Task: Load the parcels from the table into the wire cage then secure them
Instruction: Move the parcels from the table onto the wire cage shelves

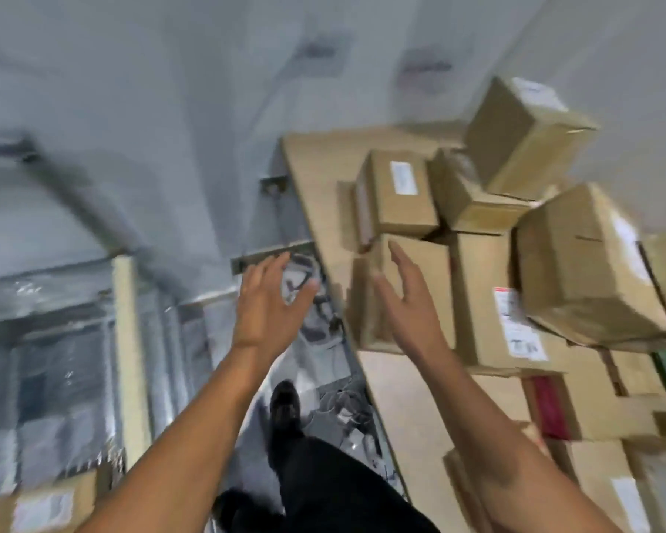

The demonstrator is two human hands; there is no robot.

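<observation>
Several brown cardboard parcels are piled on a light wooden table at the right. My right hand is open, fingers straight, in front of a parcel at the pile's near left edge; the blur hides whether it touches. My left hand is open in the air just left of the table edge, holding nothing. A smaller labelled parcel lies on top behind it. The wire cage shows blurred at the lower left, with one parcel at its bottom corner.
A tall parcel with a red-and-white label and a large box stand right of my hands. Cables and clutter lie on the floor under the table edge. My dark shoe is on the grey floor.
</observation>
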